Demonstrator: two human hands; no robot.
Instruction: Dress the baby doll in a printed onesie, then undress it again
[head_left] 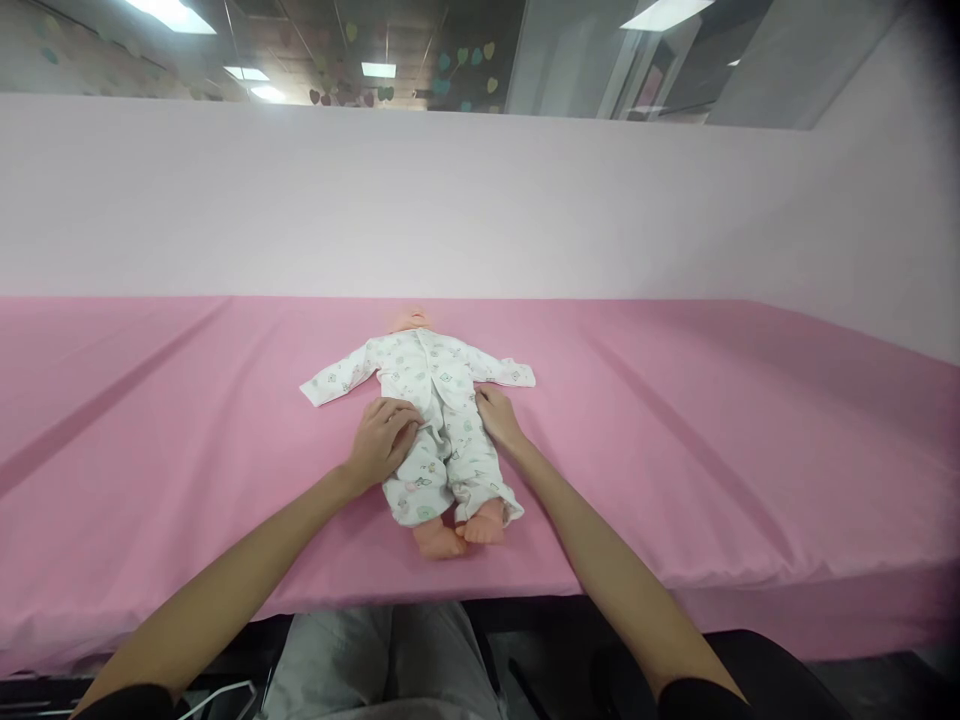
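Note:
A baby doll (438, 541) lies on its back with its bare feet toward me. It wears a white printed long-sleeved top (405, 362) with both sleeves spread outward, and matching trousers (471, 460). At the waist on the left side, my left hand (384, 440) is closed, its curled fingers on the trousers' cloth. My right hand (496, 412) grips the trousers at the opposite hip, just below the sleeve; its fingertips are partly hidden against the doll's side. The doll's head shows only in part, beyond the collar.
A pink cloth (225, 450) with several creases covers the table. Behind it stands a white partition (450, 200) with glass above. The table's front edge runs just above my lap, and a black chair part (765, 670) shows at lower right.

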